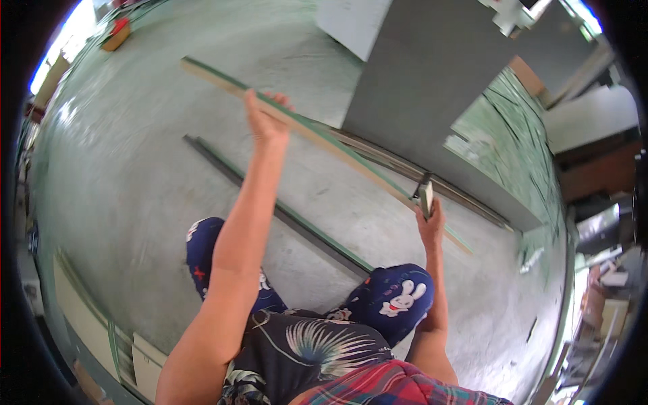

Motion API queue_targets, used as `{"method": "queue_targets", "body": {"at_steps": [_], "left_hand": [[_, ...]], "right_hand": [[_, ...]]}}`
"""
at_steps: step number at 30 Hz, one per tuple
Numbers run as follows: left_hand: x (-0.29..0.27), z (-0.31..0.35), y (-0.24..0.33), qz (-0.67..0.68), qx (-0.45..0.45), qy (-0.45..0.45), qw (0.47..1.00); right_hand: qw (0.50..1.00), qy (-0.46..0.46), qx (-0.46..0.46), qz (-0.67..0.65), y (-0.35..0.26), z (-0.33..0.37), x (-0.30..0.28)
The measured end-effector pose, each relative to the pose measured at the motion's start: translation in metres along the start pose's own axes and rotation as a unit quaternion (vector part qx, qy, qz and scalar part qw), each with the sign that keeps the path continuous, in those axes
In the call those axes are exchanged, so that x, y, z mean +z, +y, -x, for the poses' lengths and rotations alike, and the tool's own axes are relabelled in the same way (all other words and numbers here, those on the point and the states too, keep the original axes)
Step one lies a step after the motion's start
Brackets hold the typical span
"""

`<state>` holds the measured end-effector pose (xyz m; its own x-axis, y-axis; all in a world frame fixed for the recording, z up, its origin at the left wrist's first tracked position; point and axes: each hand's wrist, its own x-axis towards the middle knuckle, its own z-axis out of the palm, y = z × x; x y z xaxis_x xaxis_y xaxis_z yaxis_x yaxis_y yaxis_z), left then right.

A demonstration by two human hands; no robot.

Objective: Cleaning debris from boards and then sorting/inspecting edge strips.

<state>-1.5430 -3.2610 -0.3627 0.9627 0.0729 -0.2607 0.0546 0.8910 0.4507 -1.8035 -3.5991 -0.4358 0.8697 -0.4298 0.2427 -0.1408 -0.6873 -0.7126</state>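
Note:
A long narrow strip (337, 152), pale on its face and green along its edge, slants across the view from upper left to lower right, above the floor. My left hand (268, 120) is closed round it in its upper-left part, the thumb on the near side. Toward the other end, my right hand (431, 221) grips a small upright piece (426, 194), pale and dark green with a black part at its top. That piece meets the strip; its exact kind I cannot make out. Beyond the right hand the strip's far end shows.
Between my knees and the strip, a dark bar with a green edge (297, 219) lies on the grey floor (121, 189). Farther off, brown rails (466, 194) lie along a large grey panel (412, 88). Pale boards (84, 307) are at lower left, an orange container (116, 37) at upper left.

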Motion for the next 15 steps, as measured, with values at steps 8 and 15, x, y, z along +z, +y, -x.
{"method": "queue_targets", "body": {"at_steps": [8,15], "left_hand": [[0.016,0.010,0.016,-0.077,0.064,0.066,0.993],[-0.025,-0.006,-0.019,-0.147,-0.040,0.007,0.988]], "right_hand": [[0.992,0.049,0.026,0.113,0.074,0.008,-0.048],[0.981,0.114,-0.003,0.158,0.149,0.021,-0.075]]}}
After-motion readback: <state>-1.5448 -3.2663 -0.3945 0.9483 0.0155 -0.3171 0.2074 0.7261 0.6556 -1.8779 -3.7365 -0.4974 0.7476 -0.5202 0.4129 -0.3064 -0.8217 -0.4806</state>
